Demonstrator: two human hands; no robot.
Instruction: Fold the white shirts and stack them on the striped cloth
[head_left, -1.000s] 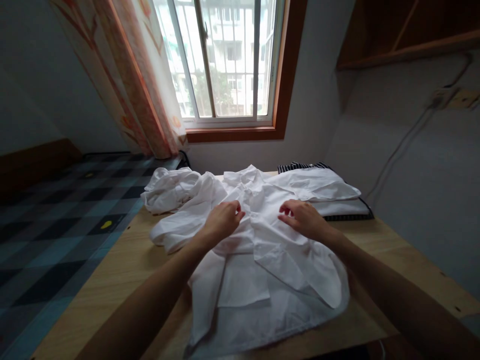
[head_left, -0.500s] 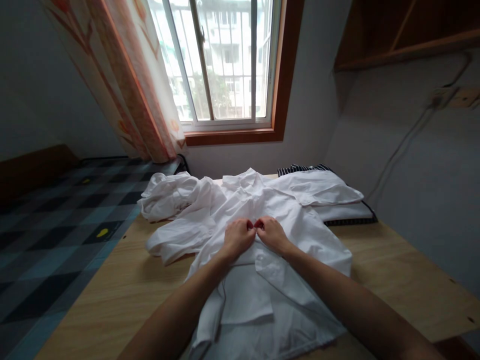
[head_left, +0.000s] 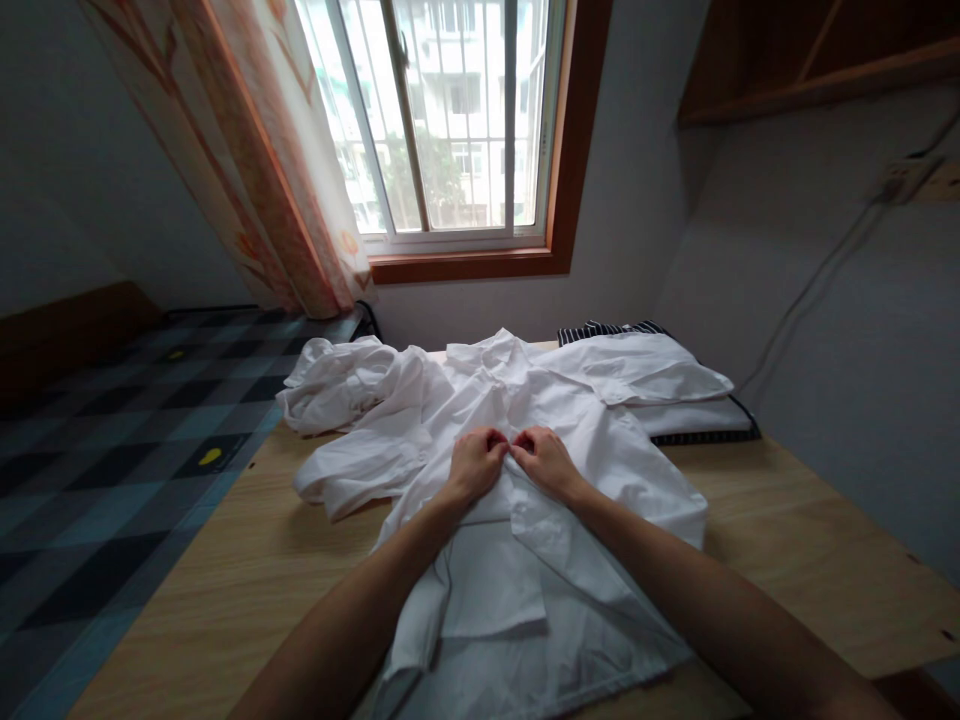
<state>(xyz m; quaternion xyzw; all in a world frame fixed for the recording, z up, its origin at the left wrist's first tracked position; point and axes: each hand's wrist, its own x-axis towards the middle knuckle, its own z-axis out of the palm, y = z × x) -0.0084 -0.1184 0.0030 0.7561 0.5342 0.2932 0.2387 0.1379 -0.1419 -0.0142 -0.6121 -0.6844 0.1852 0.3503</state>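
Note:
A white shirt [head_left: 600, 450] lies spread on the wooden table [head_left: 795, 540], its collar at the far side and its hem toward me. My left hand [head_left: 478, 462] and my right hand [head_left: 546, 462] meet over the front placket at mid-chest. Both are closed in a pinch on the shirt, thumbs and fingertips almost touching. Any button between them is hidden by the fingers. Below my hands the two front edges fall apart, and the inside of the back panel shows.
A crumpled white garment [head_left: 337, 380] sits at the table's far left. Under the right sleeve lies a folded black-and-white striped cloth [head_left: 705, 437]. A bed with a checked cover [head_left: 97, 480] adjoins on the left. Beyond are a curtain [head_left: 247, 150] and a window [head_left: 457, 130].
My hands stay at the same place on the shirt, with only a slight shift of the fingers. The view has tilted down a little.

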